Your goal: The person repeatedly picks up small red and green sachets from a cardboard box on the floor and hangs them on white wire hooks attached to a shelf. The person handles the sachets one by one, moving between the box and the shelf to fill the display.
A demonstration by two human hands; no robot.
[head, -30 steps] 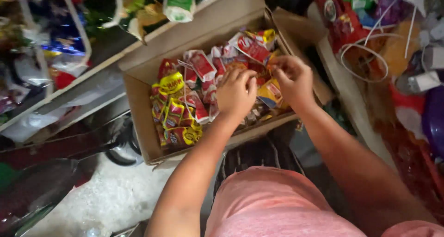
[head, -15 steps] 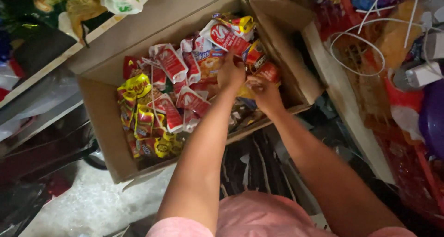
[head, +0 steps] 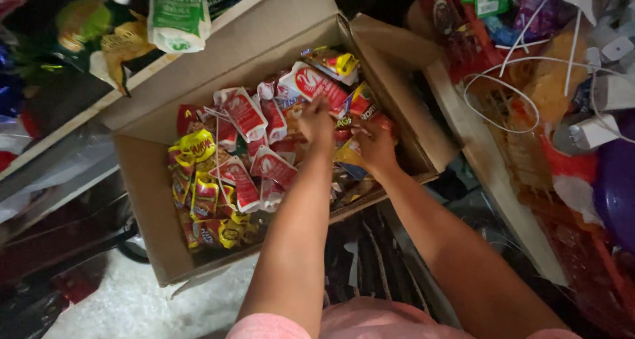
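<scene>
We saw both hands inside the cardboard box: left hand and right hand, each grip closed on red sachets lying just under and around the fingers.

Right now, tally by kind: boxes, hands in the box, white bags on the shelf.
Box: 1
Hands: 2, left hand and right hand
White bag: 1
Total: 4
Sachets overlap too much to count.
</scene>
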